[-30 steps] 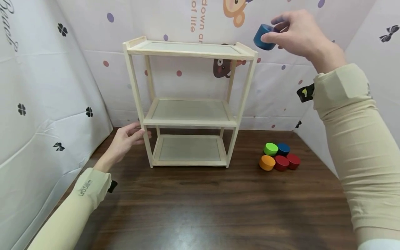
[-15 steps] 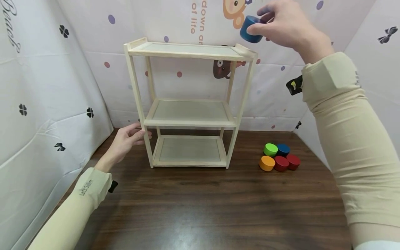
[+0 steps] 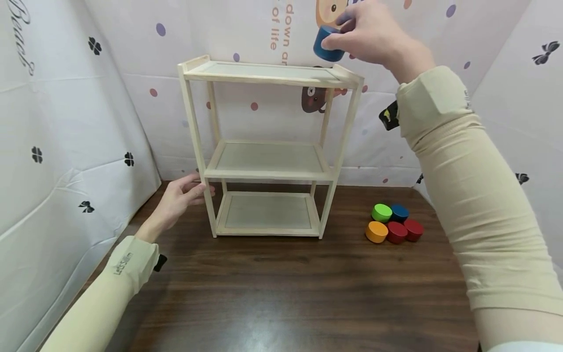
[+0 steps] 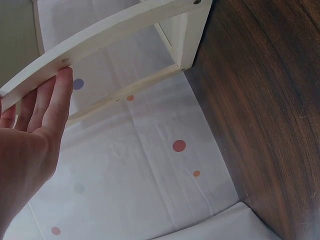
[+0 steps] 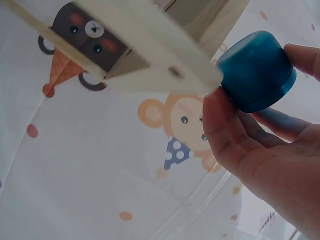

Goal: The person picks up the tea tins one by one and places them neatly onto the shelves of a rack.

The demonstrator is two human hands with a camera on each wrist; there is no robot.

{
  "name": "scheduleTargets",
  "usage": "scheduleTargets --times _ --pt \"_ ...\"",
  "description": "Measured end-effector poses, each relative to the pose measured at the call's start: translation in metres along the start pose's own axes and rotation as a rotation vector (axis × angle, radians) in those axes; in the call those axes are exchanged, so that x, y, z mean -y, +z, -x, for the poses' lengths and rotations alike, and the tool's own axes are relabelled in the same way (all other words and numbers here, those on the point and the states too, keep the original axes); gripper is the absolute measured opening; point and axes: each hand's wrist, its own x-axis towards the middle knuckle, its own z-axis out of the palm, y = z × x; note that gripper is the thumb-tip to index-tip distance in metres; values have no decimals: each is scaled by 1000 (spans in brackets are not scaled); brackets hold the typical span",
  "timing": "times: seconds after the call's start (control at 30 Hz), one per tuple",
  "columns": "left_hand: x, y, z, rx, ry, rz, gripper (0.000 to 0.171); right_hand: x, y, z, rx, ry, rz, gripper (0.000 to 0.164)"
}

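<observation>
In the head view my right hand (image 3: 367, 36) holds a small blue round tin (image 3: 327, 45) above the right end of a pale wooden three-tier shelf (image 3: 268, 174). Thumb and fingers grip the tin (image 5: 257, 72) by its sides in the right wrist view; a seam runs round it near one end. The tin overlaps the shelf's top corner there. On the left, my left hand (image 3: 178, 195) pinches the shelf's front left post, thumb in front and fingertips showing past it. The left wrist view has its fingers (image 4: 59, 100) against the post, with the thumb hidden.
Several small round tins stand grouped on the dark wooden table (image 3: 272, 288) right of the shelf: a green one (image 3: 381, 212), a blue one (image 3: 400, 213), an orange one (image 3: 377, 232) and two red ones (image 3: 397, 233). A patterned white cloth (image 3: 145, 127) hangs behind and at both sides.
My right hand has moved left with the blue tin, from beyond the shelf's right end to over its top right corner. The left hand stays at the post.
</observation>
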Motion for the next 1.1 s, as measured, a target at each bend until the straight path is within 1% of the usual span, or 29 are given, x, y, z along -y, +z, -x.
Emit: scheduleTargets --times 0.23,0.43,0.6,0.73,0.97,1.1 --pt "1 1 1 5 -7 -6 44 14 11 -8 25 -14 13 67" --pt "1 -1 2 0 -5 -12 45 28 20 -17 52 -22 -15 68" --pt "2 -3 2 -7 0 -7 43 40 29 -23 56 -44 -5 66" --pt "4 -5 3 -7 6 18 44 49 36 -28 63 -55 -10 64" --pt "7 -2 2 -8 -3 -2 44 67 47 -36 76 -73 -9 62" --pt "6 -1 1 -3 7 19 44 75 52 -40 80 -76 3 58"
